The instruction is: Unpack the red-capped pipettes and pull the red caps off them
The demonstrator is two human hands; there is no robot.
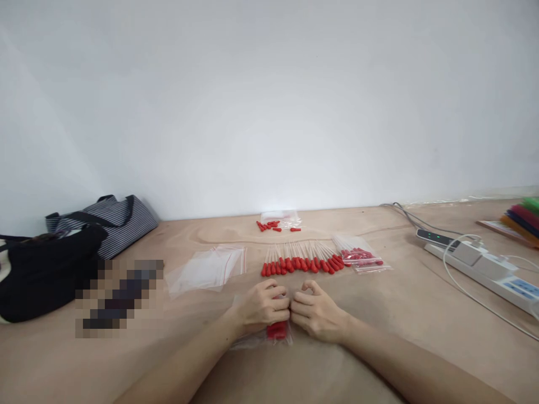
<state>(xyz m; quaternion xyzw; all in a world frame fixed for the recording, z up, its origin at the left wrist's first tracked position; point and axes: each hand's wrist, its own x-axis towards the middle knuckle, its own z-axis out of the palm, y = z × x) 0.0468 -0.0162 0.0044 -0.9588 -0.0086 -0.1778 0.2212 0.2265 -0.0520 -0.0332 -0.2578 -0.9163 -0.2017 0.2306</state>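
Note:
A clear zip bag (283, 339) with red rubber bulbs inside lies flat on the near middle of the table. My left hand (263, 306) is closed over it, fingers curled on its upper part. Against the left knuckles, my right hand (315, 311) is closed at the bag's right edge; the fingertips of both hands are hidden. Just beyond the hands, droppers (297, 264) with red bulbs and thin clear stems lie in a row, bulbs toward me. Right of the row are filled zip bags (362, 255) of droppers.
Flat clear bags (210, 268) overlap at left. Loose red bulbs (267, 225) and clear stems (295, 223) lie near the wall. A power strip (484, 275) with white cable is at right, colored items (524, 219) beyond it. Black cloth (50, 272) and a striped bag (113, 221) occupy the left.

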